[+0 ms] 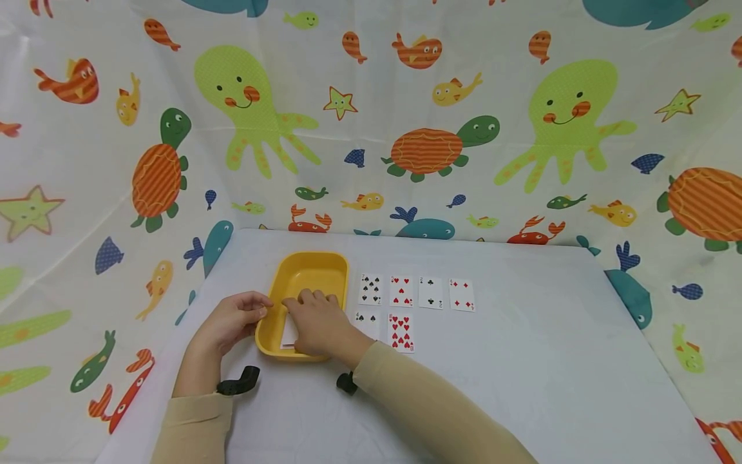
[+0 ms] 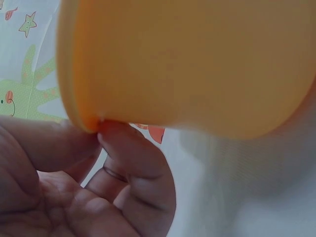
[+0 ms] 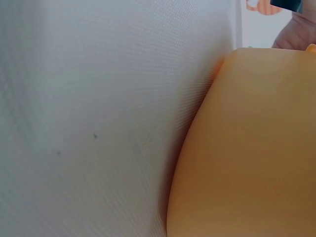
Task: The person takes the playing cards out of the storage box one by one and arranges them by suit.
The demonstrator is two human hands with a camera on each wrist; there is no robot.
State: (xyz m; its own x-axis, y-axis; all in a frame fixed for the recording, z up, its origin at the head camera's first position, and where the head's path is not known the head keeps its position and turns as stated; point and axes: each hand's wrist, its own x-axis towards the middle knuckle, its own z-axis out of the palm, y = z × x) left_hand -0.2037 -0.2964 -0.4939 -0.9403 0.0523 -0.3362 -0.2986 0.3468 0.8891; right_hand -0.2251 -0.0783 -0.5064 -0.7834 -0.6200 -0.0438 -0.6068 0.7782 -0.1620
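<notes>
A yellow plastic tray [image 1: 272, 270] stands on the white table. My left hand [image 1: 234, 319] pinches the tray's left rim between thumb and finger; the left wrist view shows this hand [image 2: 113, 177] close against the tray's outer wall [image 2: 187, 64]. My right hand [image 1: 319, 325] reaches into the tray over white cards [image 1: 290, 332], whose left part shows beside it. Its fingertips are hidden, so whether it grips a card cannot be seen. In the right wrist view the tray's side [image 3: 247, 148] fills the right, with part of the left hand behind.
Face-up playing cards lie in two rows right of the tray: a spade card [image 1: 370, 289], a heart card [image 1: 401, 291], a club card [image 1: 431, 293], a diamond card [image 1: 462, 294], then a partly covered spade card [image 1: 367, 319] and a heart card [image 1: 401, 332]. A patterned curtain [image 1: 371, 129] surrounds the table.
</notes>
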